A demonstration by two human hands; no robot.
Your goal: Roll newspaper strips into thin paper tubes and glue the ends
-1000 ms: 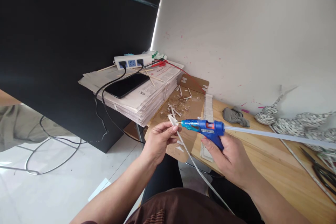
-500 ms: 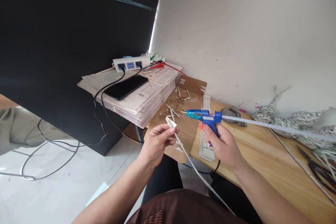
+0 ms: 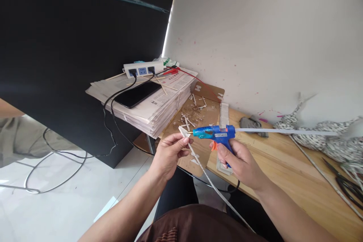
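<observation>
Between thumb and fingers, my left hand (image 3: 171,155) pinches a thin rolled paper strip (image 3: 208,176) near its flared, folded upper end. The strip's long tail hangs down to the right, across my lap. My right hand (image 3: 241,160) grips a blue hot glue gun (image 3: 212,133) by its handle, with a finger at the orange trigger. The gun's nozzle is at the flared paper end, and seems to touch it. A long translucent glue stick (image 3: 263,131) juts out of the back of the gun.
A newspaper stack (image 3: 159,113) bears a phone (image 3: 138,93) and a power strip (image 3: 143,69). Paper scraps (image 3: 187,120) litter the cardboard (image 3: 202,143). On the wooden table (image 3: 272,159) lie scissors (image 3: 347,187), a grey cloth (image 3: 250,122) and woven paper figures (image 3: 314,134) by the wall.
My right hand has brought the glue gun left and slightly down, so its nozzle now meets the flared paper end. My left hand has stayed nearly still with the strip.
</observation>
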